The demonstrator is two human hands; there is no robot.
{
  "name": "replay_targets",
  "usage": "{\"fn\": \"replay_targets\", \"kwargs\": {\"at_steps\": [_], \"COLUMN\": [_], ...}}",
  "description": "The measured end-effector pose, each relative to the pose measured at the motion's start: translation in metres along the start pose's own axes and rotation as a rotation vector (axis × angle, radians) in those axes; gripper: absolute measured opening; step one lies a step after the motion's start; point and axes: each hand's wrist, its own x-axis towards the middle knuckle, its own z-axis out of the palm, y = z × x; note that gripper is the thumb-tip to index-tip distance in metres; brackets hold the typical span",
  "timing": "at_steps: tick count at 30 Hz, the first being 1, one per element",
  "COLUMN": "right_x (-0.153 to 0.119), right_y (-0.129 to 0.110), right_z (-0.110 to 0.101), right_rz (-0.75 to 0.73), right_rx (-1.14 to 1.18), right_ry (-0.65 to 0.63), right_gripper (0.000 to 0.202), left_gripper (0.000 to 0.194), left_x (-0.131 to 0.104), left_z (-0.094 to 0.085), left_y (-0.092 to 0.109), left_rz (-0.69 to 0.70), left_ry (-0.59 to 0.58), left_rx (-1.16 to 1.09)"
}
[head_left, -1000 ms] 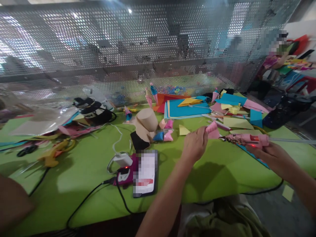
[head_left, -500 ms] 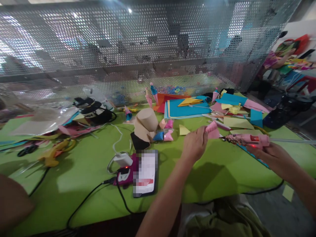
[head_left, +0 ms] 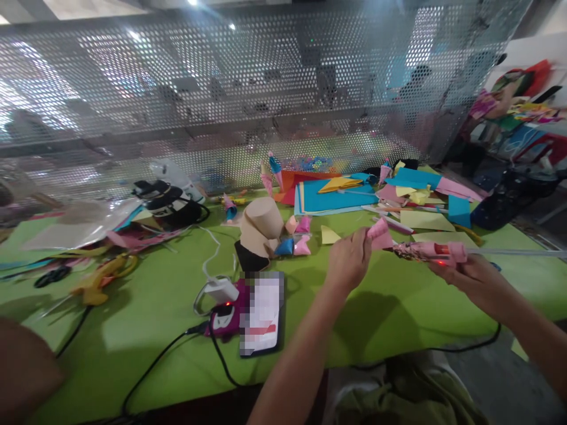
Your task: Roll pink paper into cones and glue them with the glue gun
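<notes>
Between the closed fingers of my left hand (head_left: 349, 260) is a piece of pink paper (head_left: 380, 235), partly rolled, held a little above the green table. My right hand (head_left: 476, 280) is wrapped round a pink hot glue gun (head_left: 436, 252) with a small red light glowing on it. Its dark, crusted nozzle points left and meets or nearly meets the paper's right edge. A long clear glue stick (head_left: 514, 252) sticks out of the gun's back end. Left of my left hand lie a yellow paper scrap (head_left: 329, 235) and several small folded paper pieces (head_left: 302, 245).
A phone (head_left: 263, 316) lies beside a purple power strip (head_left: 225, 319) with black cords. A beige paper roll (head_left: 261, 227) stands behind. Farther left is a yellow glue gun (head_left: 100, 280). Coloured paper sheets (head_left: 336, 198) and small paper cones (head_left: 274, 168) line the perforated metal screen (head_left: 248, 106).
My right hand has brought the pink glue gun left, so its nozzle is now at the pink paper's edge. My left hand holds the paper in nearly the same place.
</notes>
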Motion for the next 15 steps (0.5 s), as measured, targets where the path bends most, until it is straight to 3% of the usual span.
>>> {"fn": "replay_targets", "kwargs": {"at_steps": [3,8,15], "right_x": [-0.002,-0.004,-0.005], "right_y": [0.006,0.013,0.001], "right_z": [-0.004,-0.006,-0.009], "right_rz": [0.018,0.044,0.032], "right_rx": [-0.062,-0.102,-0.085], "right_ry": [-0.066,-0.052,0.001], "right_gripper": [0.057,0.059,0.054], "left_gripper": [0.044,0.045,0.046], "left_x": [0.0,0.001,0.001], "left_z": [-0.001,0.0,0.002], "left_y": [0.0,-0.001,-0.003], "left_rz": [-0.008,-0.022,-0.026], "left_ry": [-0.011,-0.023,0.002], "left_rx": [-0.006,-0.014,-0.025]}}
